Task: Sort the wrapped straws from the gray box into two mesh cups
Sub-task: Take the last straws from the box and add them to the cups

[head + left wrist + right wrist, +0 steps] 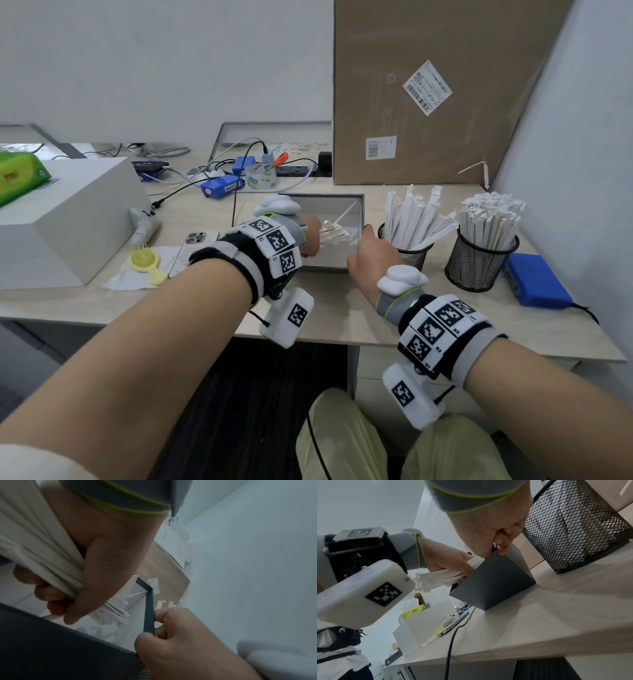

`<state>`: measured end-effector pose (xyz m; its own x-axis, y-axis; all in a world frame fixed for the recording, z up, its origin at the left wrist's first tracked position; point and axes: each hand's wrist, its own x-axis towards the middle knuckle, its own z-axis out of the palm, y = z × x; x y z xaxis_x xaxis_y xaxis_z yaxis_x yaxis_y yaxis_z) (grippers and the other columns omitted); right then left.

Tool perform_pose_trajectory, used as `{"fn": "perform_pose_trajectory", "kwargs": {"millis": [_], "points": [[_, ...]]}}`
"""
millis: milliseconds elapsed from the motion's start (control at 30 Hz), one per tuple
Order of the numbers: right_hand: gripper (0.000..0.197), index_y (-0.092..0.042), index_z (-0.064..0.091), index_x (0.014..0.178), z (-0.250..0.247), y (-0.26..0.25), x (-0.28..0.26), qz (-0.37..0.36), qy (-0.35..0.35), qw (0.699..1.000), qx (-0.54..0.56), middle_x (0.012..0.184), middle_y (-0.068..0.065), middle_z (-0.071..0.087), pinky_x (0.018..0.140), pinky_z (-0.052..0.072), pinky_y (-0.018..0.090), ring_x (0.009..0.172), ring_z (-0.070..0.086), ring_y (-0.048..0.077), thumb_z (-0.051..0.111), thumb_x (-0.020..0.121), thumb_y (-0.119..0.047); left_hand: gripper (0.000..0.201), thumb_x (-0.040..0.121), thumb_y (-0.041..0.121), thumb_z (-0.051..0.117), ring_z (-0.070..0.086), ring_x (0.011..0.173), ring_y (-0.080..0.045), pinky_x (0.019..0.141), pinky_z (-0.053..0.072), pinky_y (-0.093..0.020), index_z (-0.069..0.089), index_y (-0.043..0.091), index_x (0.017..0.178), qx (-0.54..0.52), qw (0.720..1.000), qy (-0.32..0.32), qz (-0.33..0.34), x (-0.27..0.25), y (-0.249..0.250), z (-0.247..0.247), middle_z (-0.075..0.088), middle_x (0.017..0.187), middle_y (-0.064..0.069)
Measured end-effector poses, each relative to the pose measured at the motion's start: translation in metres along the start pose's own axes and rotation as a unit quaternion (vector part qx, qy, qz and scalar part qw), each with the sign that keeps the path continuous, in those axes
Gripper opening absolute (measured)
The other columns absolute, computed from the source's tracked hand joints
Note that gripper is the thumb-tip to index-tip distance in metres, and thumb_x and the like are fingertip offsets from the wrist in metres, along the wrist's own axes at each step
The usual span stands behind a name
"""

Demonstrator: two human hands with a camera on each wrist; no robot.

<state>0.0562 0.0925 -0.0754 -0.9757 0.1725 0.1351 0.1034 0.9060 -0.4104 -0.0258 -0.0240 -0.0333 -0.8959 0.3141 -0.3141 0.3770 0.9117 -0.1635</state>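
Note:
The gray box (359,209) sits mid-table, white inside. My left hand (308,236) is over the box and grips a thick bundle of white wrapped straws (337,234) (39,550) (443,576). One loose straw (346,213) leans in the box's far right corner. My right hand (368,253) pinches the box's right wall (148,609) (491,580) between thumb and fingers. Right of the box stand two black mesh cups: the near one (412,255) holds wider wrapped straws, the far one (479,263) (573,524) is packed with thin ones.
A large cardboard sheet (428,92) leans against the wall behind the box. A blue device (534,279) lies right of the cups. A phone (195,248), yellow brush (145,263), white box (65,219), tape roll (262,176) and cables fill the left side.

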Motion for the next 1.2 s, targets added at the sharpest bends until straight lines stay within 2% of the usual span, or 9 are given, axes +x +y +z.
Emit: {"fn": "perform_pose_trajectory", "kwargs": {"millis": [133,300,433,667,833,967,1067,1133,1200], "points": [[0.047,0.005,0.034,0.133,0.0,0.0,0.001,0.005,0.003,1.0,0.018,0.097,0.024,0.064,0.06,0.031,0.032,0.069,0.044,0.029,0.042,0.088,-0.006,0.008,0.086,0.011,0.06,0.056,0.076,-0.024,0.084,0.053,-0.034,0.059,0.011,0.094,-0.018,1.0,0.008,0.02,-0.007,-0.008,-0.012,0.059,0.076,-0.006],[0.048,0.003,0.035,0.132,0.005,0.0,-0.001,0.014,0.018,1.0,0.018,0.078,0.017,0.051,0.058,0.031,0.033,0.066,0.046,0.033,0.043,0.086,-0.005,0.018,0.088,0.014,0.058,0.053,0.058,-0.017,0.069,0.049,-0.029,0.063,0.005,0.102,-0.032,0.999,0.033,0.017,-0.013,-0.025,-0.025,0.051,0.06,0.002],[0.05,0.002,0.034,0.134,0.008,0.001,-0.001,0.014,0.018,0.999,0.027,0.091,0.024,0.064,0.059,0.031,0.034,0.082,0.062,0.04,0.043,0.085,-0.005,0.015,0.09,0.019,0.057,0.049,0.053,-0.009,0.058,0.044,-0.024,0.058,0.01,0.102,-0.075,0.996,0.046,0.009,-0.022,-0.036,-0.037,0.052,0.062,0.002],[0.056,-0.007,0.019,0.147,0.012,-0.001,-0.008,0.021,0.025,0.998,0.047,0.106,0.024,0.061,0.07,0.036,0.03,0.093,0.062,0.031,0.037,0.094,-0.011,0.027,0.091,0.014,0.056,0.052,0.056,-0.007,0.057,0.043,-0.016,0.058,0.004,0.116,-0.171,0.984,0.057,0.015,-0.024,-0.043,-0.038,0.065,0.087,-0.003],[0.062,-0.004,0.006,0.15,0.023,-0.003,-0.008,0.023,0.034,0.999,-0.031,0.124,0.021,0.058,0.063,0.034,0.029,0.086,0.063,0.033,0.036,0.095,-0.007,0.027,0.091,0.014,0.056,0.051,0.056,-0.007,0.059,0.043,-0.016,0.061,0.0,0.114,-0.183,0.98,0.082,-0.005,-0.028,-0.045,-0.034,0.061,0.074,0.001],[0.068,-0.004,-0.002,0.151,0.026,-0.006,-0.011,0.015,0.027,0.998,-0.054,0.113,0.021,0.064,0.061,0.037,0.029,0.074,0.057,0.031,0.038,0.096,-0.01,0.026,0.09,0.015,0.058,0.052,0.059,-0.01,0.057,0.041,-0.016,0.063,0.0,0.111,-0.176,0.98,0.094,-0.017,-0.033,-0.045,-0.028,0.057,0.068,0.003],[0.063,-0.004,0.01,0.15,0.022,-0.009,0.0,0.033,0.032,0.998,-0.031,0.104,0.02,0.065,0.061,0.035,0.03,0.084,0.063,0.034,0.039,0.095,-0.011,0.028,0.09,0.016,0.058,0.053,0.065,-0.012,0.062,0.044,-0.019,0.062,0.0,0.114,-0.171,0.98,0.099,-0.014,-0.04,-0.046,-0.031,0.06,0.075,0.0],[0.041,-0.004,0.036,0.133,0.015,-0.013,0.01,0.051,0.048,0.996,0.056,0.089,0.022,0.065,0.055,0.042,0.031,0.076,0.065,0.037,0.039,0.092,-0.01,0.031,0.092,0.015,0.057,0.055,0.08,-0.015,0.066,0.043,-0.02,0.062,0.001,0.119,-0.181,0.977,0.11,-0.017,-0.044,-0.049,-0.037,0.067,0.095,-0.009],[0.013,-0.002,0.047,0.095,0.004,-0.021,0.021,0.082,0.023,0.989,0.124,0.065,0.017,0.063,0.042,0.042,0.024,0.055,0.062,0.03,0.036,0.092,-0.009,0.03,0.093,0.016,0.055,0.054,0.08,-0.016,0.056,0.038,-0.015,0.062,0.0,0.118,-0.197,0.971,0.132,-0.022,-0.049,-0.052,-0.043,0.066,0.102,-0.013]]}}
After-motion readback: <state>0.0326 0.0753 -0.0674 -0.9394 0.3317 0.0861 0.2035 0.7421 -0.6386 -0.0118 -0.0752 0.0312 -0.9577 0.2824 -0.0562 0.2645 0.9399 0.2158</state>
